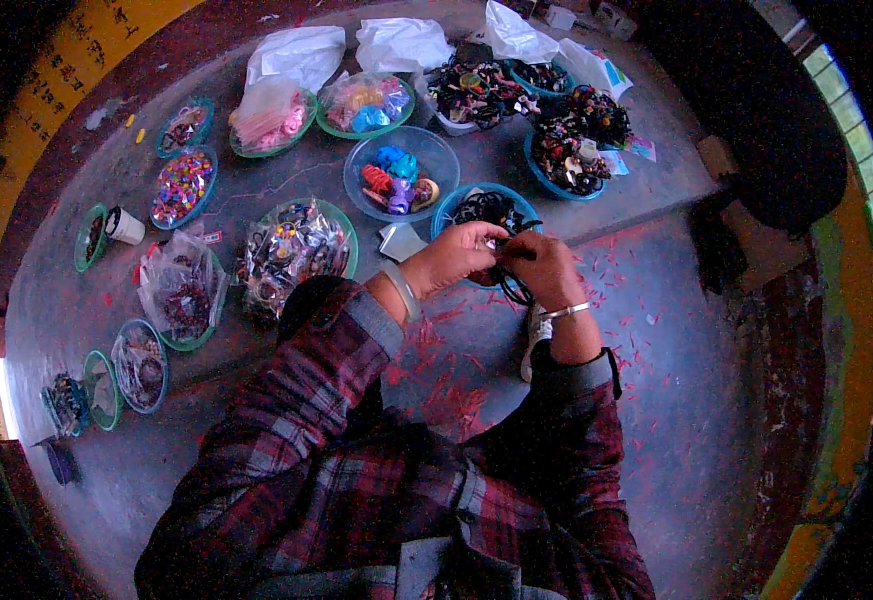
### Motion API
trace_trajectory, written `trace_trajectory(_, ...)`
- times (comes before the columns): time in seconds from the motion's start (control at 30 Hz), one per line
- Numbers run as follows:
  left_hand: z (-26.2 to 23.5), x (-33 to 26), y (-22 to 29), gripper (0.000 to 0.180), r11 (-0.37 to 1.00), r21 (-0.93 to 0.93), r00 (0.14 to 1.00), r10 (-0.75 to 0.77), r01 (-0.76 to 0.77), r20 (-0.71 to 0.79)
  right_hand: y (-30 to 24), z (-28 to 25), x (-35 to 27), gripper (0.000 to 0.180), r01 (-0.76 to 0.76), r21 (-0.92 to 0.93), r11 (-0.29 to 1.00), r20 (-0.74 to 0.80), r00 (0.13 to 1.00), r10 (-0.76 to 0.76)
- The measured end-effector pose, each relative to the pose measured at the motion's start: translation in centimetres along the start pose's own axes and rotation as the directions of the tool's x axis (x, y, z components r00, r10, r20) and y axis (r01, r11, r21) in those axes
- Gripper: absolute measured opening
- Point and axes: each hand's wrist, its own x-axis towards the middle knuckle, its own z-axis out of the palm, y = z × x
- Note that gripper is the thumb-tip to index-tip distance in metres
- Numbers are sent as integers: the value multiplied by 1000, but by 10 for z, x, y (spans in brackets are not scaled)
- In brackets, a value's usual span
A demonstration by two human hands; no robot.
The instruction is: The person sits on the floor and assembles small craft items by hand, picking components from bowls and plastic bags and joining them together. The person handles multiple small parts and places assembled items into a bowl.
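Got left hand and right hand up close together in the head view, right at the near edge of the blue bowl, so using that bowl as the landmark. Pinched narrow on both, with fingertips about meeting, and holding some black loops that dangle under the right one, just off the bowl's near side. Can't tell exactly which fingertips grip which bit, too dark and small in there. Wearing a pale bangle on the left wrist, a silvery bangle on the right.

Seeing more dark bands inside the blue bowl, partly covered by the fingers. Just left of it, a clear bowl with coils in blue, red and purple. Further left, a green bowl full of shiny plastic-wrapped bits. Well out left, a bowl of multicoloured beads, with a white cup near that. Off to the right and a bit beyond, a second blue bowl heaped with dark stuff. Well beyond and slightly left, a white plastic bag. On the near side, loads of red scraps scattered about.
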Motion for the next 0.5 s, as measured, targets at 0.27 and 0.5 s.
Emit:
trace_trajectory(0.27, 7, -5, 13, 33, 999, 40, 995, 37, -34, -88, 2, -4, -2, 12, -98, 75, 992, -47, 994, 102)
trace_trajectory(0.5, 4, -3, 6, 33, 998, 50, 994, 48, -44, -96, -11, -1, -2, 14, -69, -188, 980, -92, 994, 53)
